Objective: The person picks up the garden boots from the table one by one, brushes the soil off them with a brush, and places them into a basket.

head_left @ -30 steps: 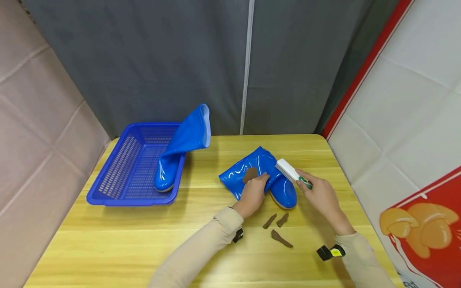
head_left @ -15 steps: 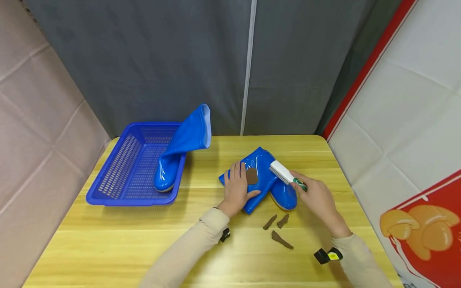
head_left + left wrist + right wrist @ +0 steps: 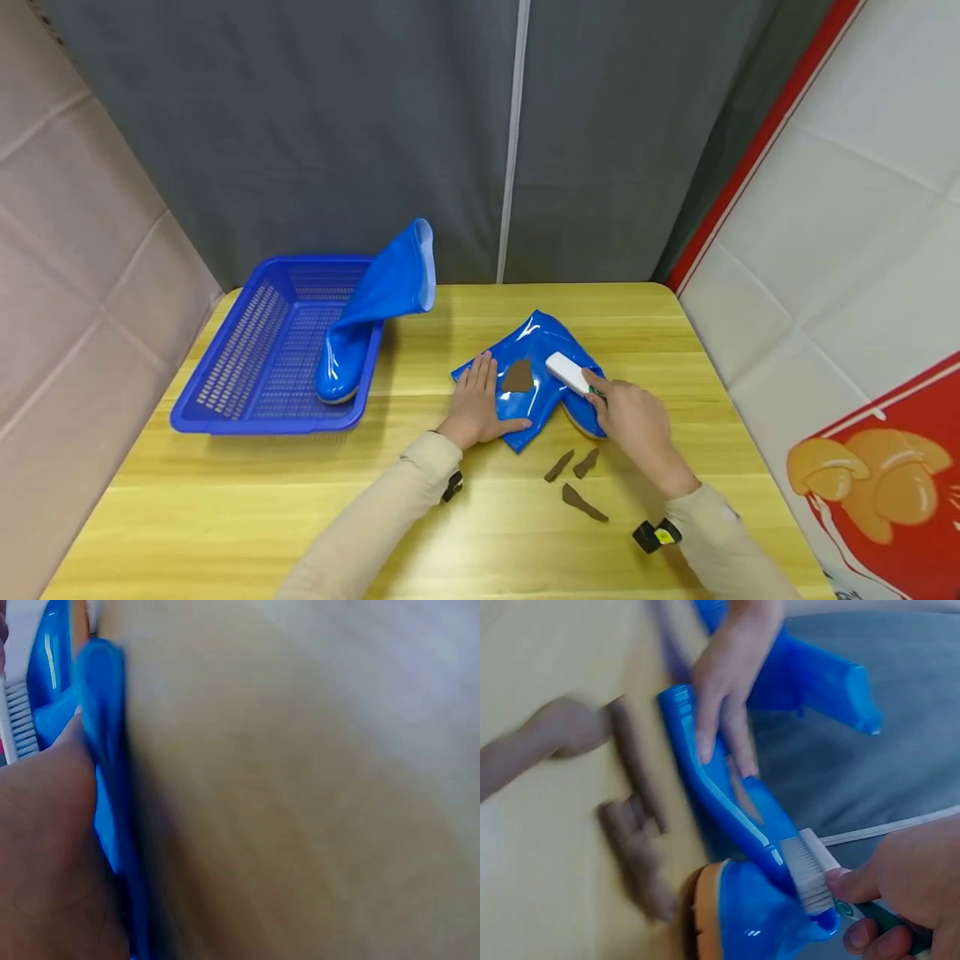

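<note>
White brush (image 3: 567,372), diagonal (toward upper left)

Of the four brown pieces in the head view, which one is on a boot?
The broad patch on the boot under the left hand, between that hand and the brush. The other three pieces are narrower and lie on the table.

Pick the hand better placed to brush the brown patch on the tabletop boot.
Right, most likely: the right hand grips the brush close to the brown patch, while the left hand rests spread on the boot.
</note>
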`<move>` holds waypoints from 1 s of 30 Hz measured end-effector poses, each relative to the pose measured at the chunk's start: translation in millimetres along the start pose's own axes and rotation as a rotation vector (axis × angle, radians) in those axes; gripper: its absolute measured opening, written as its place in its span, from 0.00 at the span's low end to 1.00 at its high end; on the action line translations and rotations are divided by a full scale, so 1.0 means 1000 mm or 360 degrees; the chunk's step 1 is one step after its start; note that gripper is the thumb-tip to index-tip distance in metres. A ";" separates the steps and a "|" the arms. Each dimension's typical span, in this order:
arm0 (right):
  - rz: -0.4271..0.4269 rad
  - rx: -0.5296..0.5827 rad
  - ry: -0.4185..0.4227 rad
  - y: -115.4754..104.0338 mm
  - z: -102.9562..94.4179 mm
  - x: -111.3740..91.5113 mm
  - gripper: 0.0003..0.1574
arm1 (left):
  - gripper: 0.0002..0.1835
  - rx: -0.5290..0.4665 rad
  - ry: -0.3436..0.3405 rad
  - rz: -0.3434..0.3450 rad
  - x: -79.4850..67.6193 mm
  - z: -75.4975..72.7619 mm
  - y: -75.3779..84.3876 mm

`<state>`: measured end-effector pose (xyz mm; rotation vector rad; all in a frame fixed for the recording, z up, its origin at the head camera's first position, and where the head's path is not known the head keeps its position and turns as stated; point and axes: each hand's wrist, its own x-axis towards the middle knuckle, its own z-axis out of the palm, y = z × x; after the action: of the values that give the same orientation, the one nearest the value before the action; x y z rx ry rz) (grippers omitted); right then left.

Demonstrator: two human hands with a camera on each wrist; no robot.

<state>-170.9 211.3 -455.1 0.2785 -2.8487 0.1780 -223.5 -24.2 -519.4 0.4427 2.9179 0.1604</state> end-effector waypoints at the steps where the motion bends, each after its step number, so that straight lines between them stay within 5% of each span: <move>1: -0.0008 -0.0015 0.0013 0.001 0.003 -0.001 0.24 | 0.66 0.0027 -0.0004 0.0007 -0.001 0.001 0.000; 7: -0.0023 -0.0021 0.0113 0.005 0.008 0.003 0.24 | 0.67 0.0037 0.0011 0.0016 0.004 0.002 -0.001; 22: -0.0042 -0.0060 0.0045 -0.006 0.004 0.009 0.26 | 0.67 0.0036 -0.0050 -0.0047 -0.008 0.005 -0.001; 30: -0.0068 0.0043 0.0134 -0.010 -0.003 0.005 0.26 | 0.68 0.0048 -0.0013 -0.0013 -0.006 0.002 -0.007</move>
<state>-172.8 201.6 -450.4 0.3290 -2.7565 0.2144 -219.5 -32.6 -521.4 0.4347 2.9172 0.1132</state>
